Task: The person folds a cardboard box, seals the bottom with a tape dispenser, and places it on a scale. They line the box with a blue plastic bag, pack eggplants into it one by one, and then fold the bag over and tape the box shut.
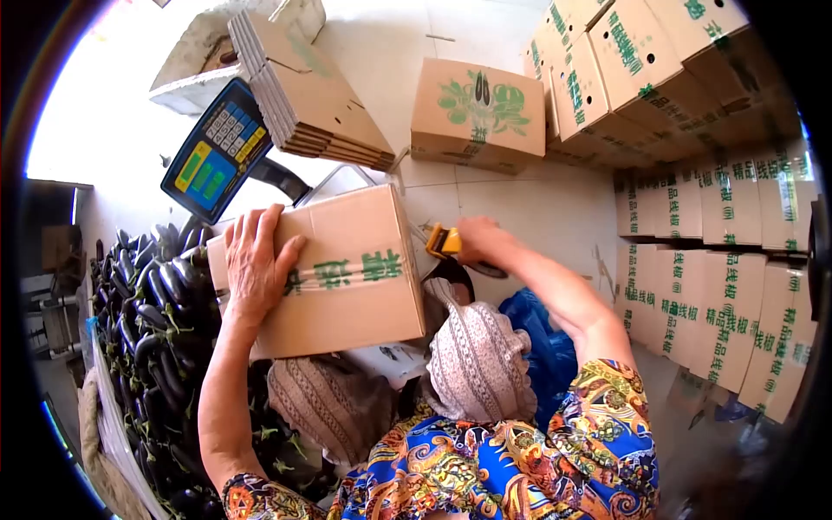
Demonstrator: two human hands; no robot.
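Observation:
A cardboard box (347,303) with green print lies tilted above my knees. My left hand (260,264) rests on its upper left part, fingers spread and holding nothing. To the right of the box, my right hand (477,240) is closed around a yellow tape dispenser (444,242), a little apart from the box's right edge. Part of the dispenser is hidden by my hand. Behind the box stands a blue scale display (217,152) with a keypad.
Many eggplants (156,321) are heaped at the left. Flattened cartons (321,100) stand behind the box, with a closed carton (478,113) on the floor beyond. Stacked cartons (711,295) line the right side. A blue plastic bag (546,347) lies beside my right knee.

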